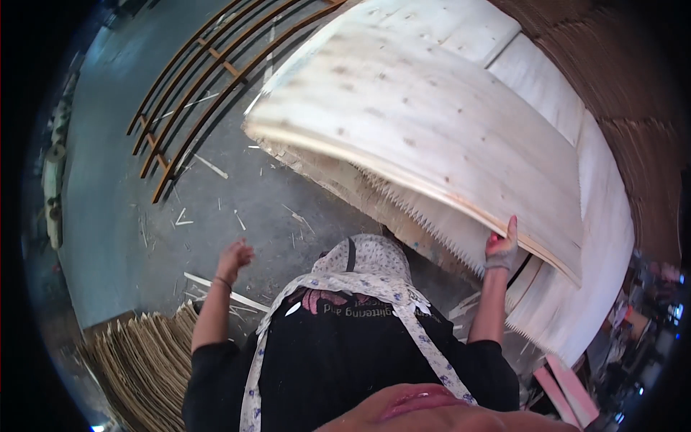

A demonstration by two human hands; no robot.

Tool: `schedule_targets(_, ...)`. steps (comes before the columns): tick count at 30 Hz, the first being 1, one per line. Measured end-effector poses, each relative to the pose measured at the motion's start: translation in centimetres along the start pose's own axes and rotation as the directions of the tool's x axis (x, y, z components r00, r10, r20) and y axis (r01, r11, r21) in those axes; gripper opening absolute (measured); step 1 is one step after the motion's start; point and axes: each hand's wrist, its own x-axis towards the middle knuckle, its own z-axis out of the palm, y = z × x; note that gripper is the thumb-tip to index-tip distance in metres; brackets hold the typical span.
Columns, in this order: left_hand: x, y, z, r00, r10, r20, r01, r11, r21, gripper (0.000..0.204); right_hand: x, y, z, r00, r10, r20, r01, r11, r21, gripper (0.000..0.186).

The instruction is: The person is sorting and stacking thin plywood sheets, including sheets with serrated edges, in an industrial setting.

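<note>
My right hand (502, 248), in what looks like a grey glove or wrap, grips the front edge of a pale veneer sheet (425, 129) at the right, holding that edge raised over jagged-edged layers beneath (446, 241). My left hand (237, 255) hangs in the air left of my floral apron, fingers loosely apart and holding nothing. The sheet lies on a large stack of similar pale sheets (604, 216).
An orange-brown slatted rack (229, 68) lies on the concrete floor (201, 237) at upper left, with scattered wood slivers. A stack of thin brown sheets (140, 363) is at lower left. Brown stacks (640, 158) stand far right, pink boards (565, 389) at lower right.
</note>
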Motion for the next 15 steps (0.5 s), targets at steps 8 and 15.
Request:
schedule_targets(8,11.9,2.6,-8.4,0.973,0.122,-0.198,-0.082,0.976,0.201,0.045,-10.5,7.6,-12.8,0.987,-0.048,-0.152,0.06,0.996,0.071,0.042)
schedule_targets(15,17.1,1.3,-3.2,0.984,-0.177,-0.026,0.165,0.842,0.513,0.048,-13.7,9.9,-14.9,0.99,-0.037,-0.133,0.044,0.998,0.046,0.045)
